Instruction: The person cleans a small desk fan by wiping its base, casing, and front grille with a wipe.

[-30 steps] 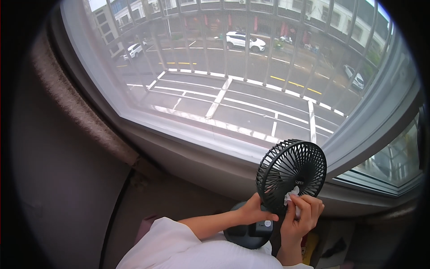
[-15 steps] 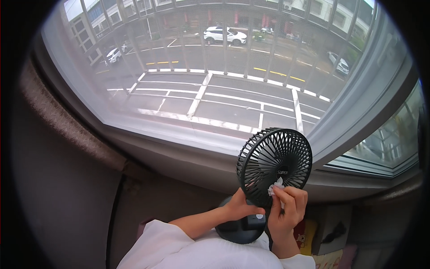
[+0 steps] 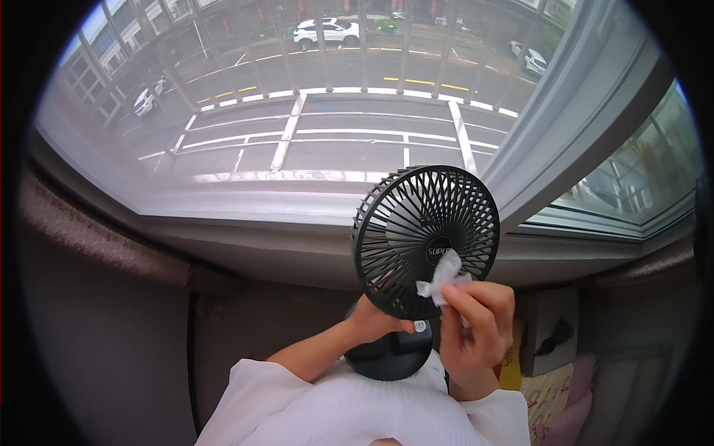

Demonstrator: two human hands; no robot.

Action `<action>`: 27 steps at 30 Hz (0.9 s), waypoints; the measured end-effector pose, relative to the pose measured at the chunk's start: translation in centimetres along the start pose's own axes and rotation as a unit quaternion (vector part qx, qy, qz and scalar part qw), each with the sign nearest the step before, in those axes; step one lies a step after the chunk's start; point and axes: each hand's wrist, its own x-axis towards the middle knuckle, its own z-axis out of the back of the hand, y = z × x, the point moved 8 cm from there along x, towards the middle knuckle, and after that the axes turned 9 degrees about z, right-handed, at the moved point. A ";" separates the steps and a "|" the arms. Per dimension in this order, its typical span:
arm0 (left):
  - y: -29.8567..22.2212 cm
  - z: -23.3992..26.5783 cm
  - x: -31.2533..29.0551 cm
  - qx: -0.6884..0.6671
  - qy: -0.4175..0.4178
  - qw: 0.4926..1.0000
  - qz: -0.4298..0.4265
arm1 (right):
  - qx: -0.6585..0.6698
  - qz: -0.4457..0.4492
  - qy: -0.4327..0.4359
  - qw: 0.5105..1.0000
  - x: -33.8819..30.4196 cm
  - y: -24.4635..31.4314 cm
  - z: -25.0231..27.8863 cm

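Note:
A small black desk fan (image 3: 467,213) with a round slatted grille stands tilted in front of my chest, its dark round base (image 3: 390,358) close against my white top. My left hand (image 3: 376,318) is closed round the fan's neck, just under the grille, its thumb near a small pale sticker. Between the thumb and fingers of my right hand (image 3: 480,323) is a crumpled white tissue (image 3: 445,278). The tissue lies over the lower front of the grille, just below the hub. Whether it presses on the slats I cannot tell.
Beyond the fan, a barred window (image 3: 245,204) with a pale frame looks onto a street with parked white cars. At lower right are a grey box (image 3: 547,357) with a dark item on it, a yellow item (image 3: 511,364) and patterned pink fabric (image 3: 554,394). Brown curtain-like cloth (image 3: 97,241) runs along the left.
The view has shifted, and the fan now appears further left, larger and turned more face-on. The tissue in my right hand shows more spread out. My left hand keeps its hold on the neck.

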 end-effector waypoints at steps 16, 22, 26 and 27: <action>-0.5 -1.9 0.1 -0.046 0.073 0.996 0.023 | -0.062 -0.018 0.025 0.998 -1.3 -1.4 -0.4; 2.2 -0.9 -0.6 -0.183 0.089 0.973 0.109 | -0.018 -0.032 0.119 0.992 -5.0 -0.2 -2.0; 1.7 -1.4 -0.3 -0.170 0.095 0.977 0.088 | -0.072 -0.027 0.079 0.994 -3.0 -1.2 -1.4; 0.7 -1.6 -0.1 -0.133 0.087 0.986 0.042 | -0.076 -0.038 0.040 0.996 -2.7 -1.8 -1.0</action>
